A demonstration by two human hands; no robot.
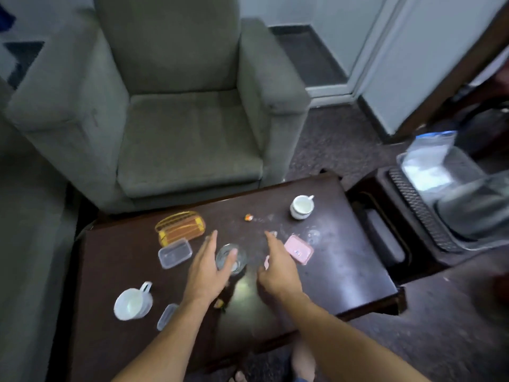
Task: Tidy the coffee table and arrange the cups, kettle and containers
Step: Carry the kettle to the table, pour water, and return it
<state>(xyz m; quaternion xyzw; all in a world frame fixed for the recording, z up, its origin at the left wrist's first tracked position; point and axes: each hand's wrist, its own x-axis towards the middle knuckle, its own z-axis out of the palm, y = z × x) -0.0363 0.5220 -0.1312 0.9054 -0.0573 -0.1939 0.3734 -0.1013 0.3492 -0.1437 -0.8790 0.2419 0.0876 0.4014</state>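
we hold both hands spread and empty over the coffee table [344, 271]. our left hand [205, 267] and right hand [276, 267] flank one glass [230, 257]. two white cups: one [133, 301] left of the left hand, one [302, 207] beyond the right. two clear containers [175, 253] [167, 316] left, one pink lid [298, 249] right.

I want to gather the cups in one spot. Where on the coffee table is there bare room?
The near right corner of the coffee table, below the pink lid, is bare. So is the left strip between the yellow basket and the large white cup. The middle is crowded: both hands, the glass, lids and scraps.
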